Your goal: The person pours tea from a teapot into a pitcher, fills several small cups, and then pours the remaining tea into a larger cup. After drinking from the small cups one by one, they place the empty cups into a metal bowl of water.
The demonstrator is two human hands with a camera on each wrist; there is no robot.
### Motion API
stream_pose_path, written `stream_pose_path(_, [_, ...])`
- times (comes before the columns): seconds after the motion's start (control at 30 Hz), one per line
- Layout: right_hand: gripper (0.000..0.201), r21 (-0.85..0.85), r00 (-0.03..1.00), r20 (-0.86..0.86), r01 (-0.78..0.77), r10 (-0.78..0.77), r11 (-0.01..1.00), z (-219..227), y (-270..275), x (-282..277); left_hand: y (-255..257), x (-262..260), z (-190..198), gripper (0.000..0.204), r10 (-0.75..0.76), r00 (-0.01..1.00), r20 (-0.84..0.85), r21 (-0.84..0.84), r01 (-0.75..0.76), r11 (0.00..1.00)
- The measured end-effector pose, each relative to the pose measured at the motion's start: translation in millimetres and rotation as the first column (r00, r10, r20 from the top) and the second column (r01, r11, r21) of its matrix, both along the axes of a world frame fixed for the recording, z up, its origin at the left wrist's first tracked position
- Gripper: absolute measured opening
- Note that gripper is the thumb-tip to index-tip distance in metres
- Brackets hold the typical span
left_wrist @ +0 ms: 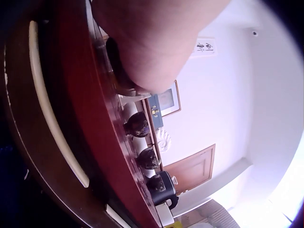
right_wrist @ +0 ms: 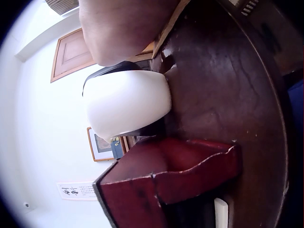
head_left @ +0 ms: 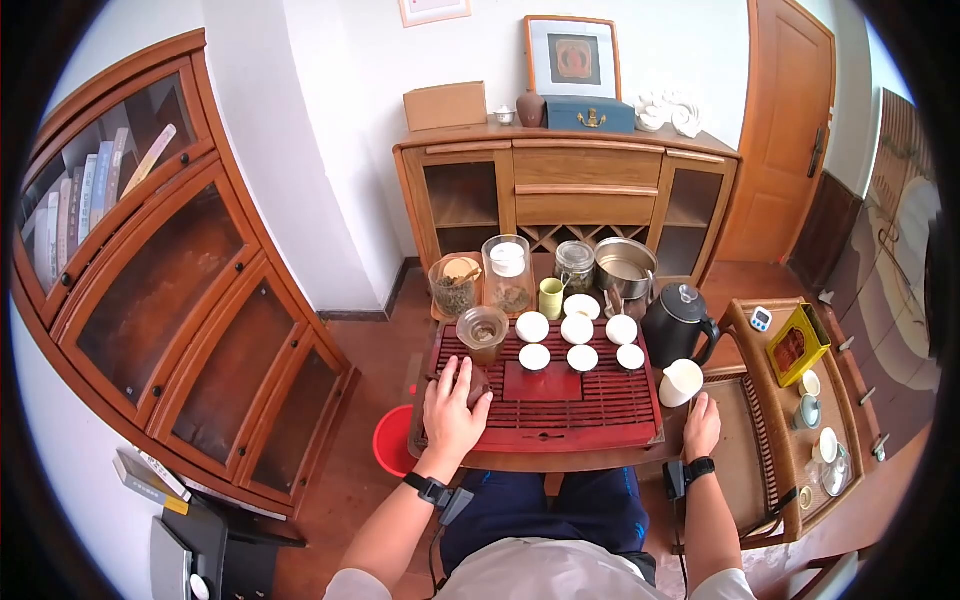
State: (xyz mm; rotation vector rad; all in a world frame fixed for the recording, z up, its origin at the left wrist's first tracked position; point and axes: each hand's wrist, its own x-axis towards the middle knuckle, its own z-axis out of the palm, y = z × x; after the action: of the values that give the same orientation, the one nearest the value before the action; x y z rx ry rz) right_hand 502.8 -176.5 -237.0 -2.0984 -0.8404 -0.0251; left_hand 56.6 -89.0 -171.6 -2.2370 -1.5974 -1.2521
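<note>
My left hand (head_left: pixel 455 412) lies over a small dark brown pot (head_left: pixel 480 386) at the left front of the red slatted tea tray (head_left: pixel 560 435); fingers point forward and hide most of the pot. At the tray's right, my right hand (head_left: pixel 702 430) rests on the table edge, fingertips close by a white pitcher (head_left: pixel 681 384). In the right wrist view the pitcher (right_wrist: pixel 128 102) stands upright, with the hand (right_wrist: pixel 126 31) beside it. Two rows of small white-lined cups (head_left: pixel 577 328) stand on the tray. A glass cup with a strainer (head_left: pixel 484 332) is just beyond the left hand.
A black kettle (head_left: pixel 676 325) stands behind the pitcher. Glass jars (head_left: pixel 575 262) and a metal pot (head_left: pixel 626 265) line the tray's far side. A wicker side table (head_left: pixel 745 330) with a yellow tin (head_left: pixel 798 345) is at right; a red bucket (head_left: pixel 394 440) sits below left.
</note>
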Motion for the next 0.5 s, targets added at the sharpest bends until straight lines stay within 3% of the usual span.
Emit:
stream_pose_path(0.3, [0.056,-0.035,1.0,0.023,0.013,-0.012,0.999,-0.5,1.4,0.1,-5.0,3.9,1.9,0.094,0.011,0.999,0.03,-0.069,-0.009,0.998])
stream_pose_path(0.5, [0.056,-0.032,1.0,0.025,0.007,-0.006,0.999,-0.6,2.4,0.7,-6.8,6.4,0.0,0.093,0.085,0.994,0.073,-0.079,-0.08,0.994])
